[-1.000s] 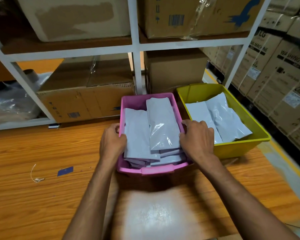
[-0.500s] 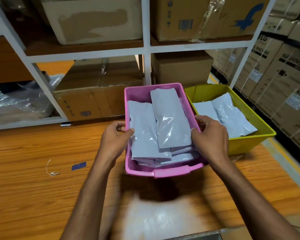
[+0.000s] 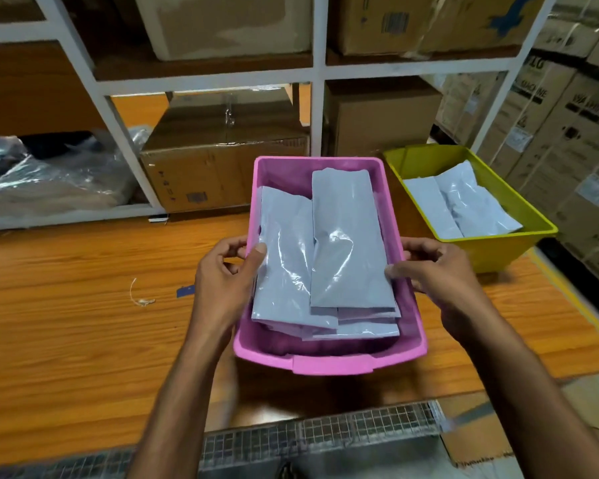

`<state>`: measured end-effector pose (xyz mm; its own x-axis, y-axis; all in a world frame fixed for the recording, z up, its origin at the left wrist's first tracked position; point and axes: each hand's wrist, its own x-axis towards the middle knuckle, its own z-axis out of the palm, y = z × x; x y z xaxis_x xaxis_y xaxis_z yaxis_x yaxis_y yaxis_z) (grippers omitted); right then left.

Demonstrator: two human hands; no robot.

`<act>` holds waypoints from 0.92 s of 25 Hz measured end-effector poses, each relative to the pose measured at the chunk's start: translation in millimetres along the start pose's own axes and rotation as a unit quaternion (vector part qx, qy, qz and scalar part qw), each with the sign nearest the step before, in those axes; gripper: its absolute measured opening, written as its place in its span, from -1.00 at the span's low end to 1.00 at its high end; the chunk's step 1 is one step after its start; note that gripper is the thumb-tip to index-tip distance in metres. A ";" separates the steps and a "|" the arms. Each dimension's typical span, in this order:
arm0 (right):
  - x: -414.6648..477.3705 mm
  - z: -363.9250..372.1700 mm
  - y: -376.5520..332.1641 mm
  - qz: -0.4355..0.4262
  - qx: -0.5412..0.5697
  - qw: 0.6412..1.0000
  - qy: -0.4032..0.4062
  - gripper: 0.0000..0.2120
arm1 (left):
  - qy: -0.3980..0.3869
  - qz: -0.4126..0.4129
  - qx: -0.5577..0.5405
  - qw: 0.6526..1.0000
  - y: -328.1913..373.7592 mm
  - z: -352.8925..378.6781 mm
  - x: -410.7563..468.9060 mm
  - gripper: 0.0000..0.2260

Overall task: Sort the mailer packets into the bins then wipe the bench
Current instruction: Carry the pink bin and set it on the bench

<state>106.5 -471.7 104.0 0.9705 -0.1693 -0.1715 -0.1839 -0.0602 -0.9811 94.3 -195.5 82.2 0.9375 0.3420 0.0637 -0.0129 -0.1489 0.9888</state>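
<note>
Now that you've drawn the pink bin point(image 3: 332, 364) closer vs 1 s ago, left hand point(image 3: 222, 281) & right hand point(image 3: 440, 271) clamp its side walls, thumbs on the mailer packets point(image 3: 346, 243) inside. Sorting looks done; counter point(image 3: 66, 323) wipe prob. next.

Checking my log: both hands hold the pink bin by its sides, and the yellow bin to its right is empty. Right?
Not quite. The yellow bin is not empty: the head view shows white packets in it. The left hand and right hand do hold the pink bin by its sides.
</note>
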 end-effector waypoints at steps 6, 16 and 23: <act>-36.5 -4.1 -3.2 0.059 0.027 0.990 -0.129 -0.57 | 0.004 -0.061 -0.012 0.998 14.6 -51.4 -49.0 -0.89; -136.3 24.9 5.8 0.084 -0.039 0.967 -0.238 -0.49 | 0.053 -0.117 -0.003 0.992 -0.9 -146.4 -168.6 -0.90; -207.3 106.5 20.6 0.063 -0.100 0.959 -0.257 -0.51 | 0.059 -0.145 -0.033 0.987 -19.7 -254.5 -219.2 -0.85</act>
<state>-81.8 -333.0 109.7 0.8779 0.3159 -0.3598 -0.2812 -0.2679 -0.9215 -199.5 -31.4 83.2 0.8577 0.4682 -0.2125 0.2245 0.0309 0.9740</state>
